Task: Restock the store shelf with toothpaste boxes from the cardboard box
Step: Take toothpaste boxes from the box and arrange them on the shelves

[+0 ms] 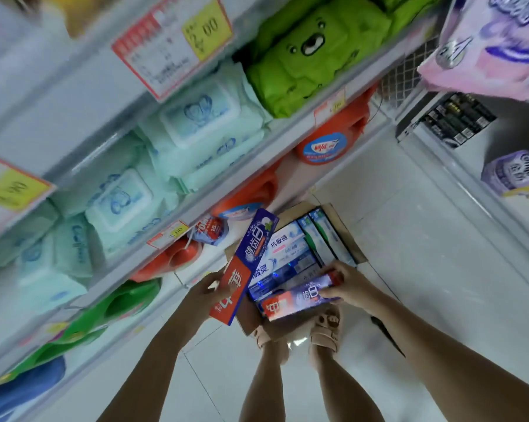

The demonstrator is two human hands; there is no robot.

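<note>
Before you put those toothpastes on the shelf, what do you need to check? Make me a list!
1. Grip of the left hand on the raised toothpaste box: ok.
2. Grip of the right hand on the lower toothpaste box: ok.
3. Lower toothpaste box clear of the cardboard box: cannot tell, it sits low over it.
4. Toothpaste spot on the shelf: cannot tell; only wipes and jugs show.
5. More stock in the cardboard box: ok.

The white tiled floor [409,223] carries an open brown cardboard box [251,318] beside the left white store shelf [245,175], which holds pale green wipe packs [196,117].
</note>
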